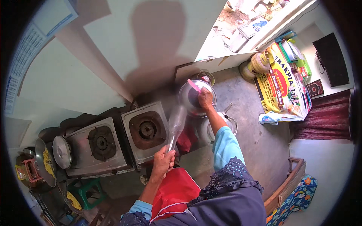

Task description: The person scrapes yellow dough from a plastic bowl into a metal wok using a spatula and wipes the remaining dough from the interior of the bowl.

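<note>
My left hand (162,164) is closed around the narrow end of a long spatula-like tool (177,119). Its broad, pale, shiny end points up and away and is blurred, so its exact kind is unclear. Farther off, my right hand (205,98) grips a slim pink piece (194,85) whose lower part is hidden by the fingers. This hand is above a round silvery pot (184,107) with a dark middle; whether it touches the pot I cannot tell. Partly under my right forearm, another round metal vessel (234,128) rests on the grey surface.
Left of my hands stand two metal gas stoves, one with a round burner (147,130), the other (101,142) beside a metal lid (61,151). A pan with yellow food (48,162) sits farther left. A gas cylinder (260,62) and a printed banner (281,83) are at right.
</note>
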Demonstrator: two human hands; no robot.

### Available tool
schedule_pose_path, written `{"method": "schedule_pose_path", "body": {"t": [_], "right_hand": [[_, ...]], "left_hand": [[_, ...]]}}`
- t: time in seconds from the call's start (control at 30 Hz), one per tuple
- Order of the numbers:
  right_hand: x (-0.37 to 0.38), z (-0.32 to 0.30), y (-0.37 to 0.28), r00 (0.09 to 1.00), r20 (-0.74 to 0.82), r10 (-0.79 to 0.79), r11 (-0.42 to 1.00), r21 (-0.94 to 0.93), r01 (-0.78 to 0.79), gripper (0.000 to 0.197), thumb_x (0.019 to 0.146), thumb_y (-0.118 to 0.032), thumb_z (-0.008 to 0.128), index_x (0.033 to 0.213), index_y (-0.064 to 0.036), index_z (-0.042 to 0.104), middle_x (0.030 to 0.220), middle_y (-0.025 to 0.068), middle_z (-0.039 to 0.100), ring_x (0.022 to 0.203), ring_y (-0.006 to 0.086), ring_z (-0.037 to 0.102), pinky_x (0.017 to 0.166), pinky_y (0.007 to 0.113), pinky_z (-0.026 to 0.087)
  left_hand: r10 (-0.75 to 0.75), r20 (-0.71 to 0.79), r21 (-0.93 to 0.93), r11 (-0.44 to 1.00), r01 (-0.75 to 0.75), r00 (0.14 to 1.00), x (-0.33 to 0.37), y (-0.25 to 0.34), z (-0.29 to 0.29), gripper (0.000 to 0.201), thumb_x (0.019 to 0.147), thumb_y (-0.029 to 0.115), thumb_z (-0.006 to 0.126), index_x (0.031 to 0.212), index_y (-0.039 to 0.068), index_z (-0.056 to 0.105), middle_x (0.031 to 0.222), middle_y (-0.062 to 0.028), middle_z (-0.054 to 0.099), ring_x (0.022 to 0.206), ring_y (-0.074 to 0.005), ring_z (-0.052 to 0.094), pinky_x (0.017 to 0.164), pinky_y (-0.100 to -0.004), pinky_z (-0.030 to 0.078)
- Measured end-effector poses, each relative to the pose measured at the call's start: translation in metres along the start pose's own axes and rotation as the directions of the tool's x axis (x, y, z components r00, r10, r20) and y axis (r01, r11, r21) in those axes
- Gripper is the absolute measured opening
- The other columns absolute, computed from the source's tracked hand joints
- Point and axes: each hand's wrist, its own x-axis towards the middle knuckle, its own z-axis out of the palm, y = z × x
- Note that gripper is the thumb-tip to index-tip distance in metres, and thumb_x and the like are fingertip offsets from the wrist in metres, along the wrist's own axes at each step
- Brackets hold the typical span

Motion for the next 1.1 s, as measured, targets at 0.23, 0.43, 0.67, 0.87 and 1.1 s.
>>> {"method": "schedule_pose_path", "body": {"t": [0.23, 0.43, 0.67, 0.87, 1.1], "right_hand": [[0.019, 0.004, 0.045, 0.955, -0.287, 0.070, 0.988, 0.154, -0.027, 0.038, 0.089, -0.037, 0.055, 0.074, -0.0024, 0.055, 0.061, 0.0178, 0.057, 0.055, 0.0344, 0.055, 0.052, 0.041, 0.041], [0.030, -0.044, 0.088, 0.860, 0.269, 0.435, 0.221, 0.893, -0.391, 0.035, 0.090, -0.037, 0.056, 0.075, -0.0063, 0.057, 0.050, -0.0017, 0.046, 0.039, 0.0078, 0.039, 0.034, 0.027, 0.028], [0.014, -0.059, 0.098, 0.843, 0.303, 0.445, -0.012, 0.943, -0.333, 0.029, 0.089, -0.033, 0.059, 0.076, -0.0070, 0.057, 0.053, -0.0027, 0.046, 0.035, 0.0057, 0.033, 0.033, 0.021, 0.023], [0.013, -0.049, 0.102, 0.862, 0.307, 0.403, -0.011, 0.944, -0.331, 0.027, 0.089, -0.032, 0.059, 0.076, -0.0076, 0.058, 0.054, -0.0030, 0.048, 0.038, 0.0050, 0.034, 0.034, 0.020, 0.023], [0.021, -0.031, 0.108, 0.863, 0.250, 0.439, -0.064, 0.967, -0.247, 0.026, 0.089, -0.032, 0.059, 0.078, -0.0084, 0.057, 0.058, -0.0040, 0.050, 0.038, 0.0035, 0.033, 0.035, 0.019, 0.023]], "left_hand": [[-0.014, -0.021, -0.016, 1.000, 0.013, 1.000, 0.021, 0.007, 0.014, 0.013, 0.088, 0.016, 0.057, 0.098, 0.009, 0.053, 0.061, 0.0029, 0.047, 0.040, -0.0023, 0.040, 0.032, -0.0178, 0.029], [-0.022, -0.026, -0.045, 0.999, 0.021, 0.999, 0.037, 0.017, 0.021, 0.009, 0.088, 0.016, 0.057, 0.091, 0.009, 0.052, 0.061, 0.0028, 0.047, 0.040, -0.0026, 0.040, 0.032, -0.0183, 0.029], [-0.057, 0.064, 0.010, 0.998, 0.057, 0.996, 0.107, 0.021, 0.037, 0.011, 0.087, 0.018, 0.058, 0.084, 0.011, 0.051, 0.062, 0.0023, 0.048, 0.043, -0.0041, 0.043, 0.034, -0.0199, 0.031], [-0.156, -0.055, 0.067, 0.985, 0.160, 0.986, 0.185, 0.012, 0.055, 0.014, 0.085, 0.019, 0.060, 0.080, 0.011, 0.051, 0.061, 0.0018, 0.048, 0.041, -0.0051, 0.042, 0.033, -0.0217, 0.030], [-0.201, -0.116, -0.142, 0.973, 0.184, 0.973, 0.199, 0.006, 0.099, 0.017, 0.085, 0.015, 0.059, 0.079, 0.007, 0.045, 0.064, -0.0053, 0.047, 0.042, -0.0121, 0.042, 0.034, -0.0276, 0.030]]}}
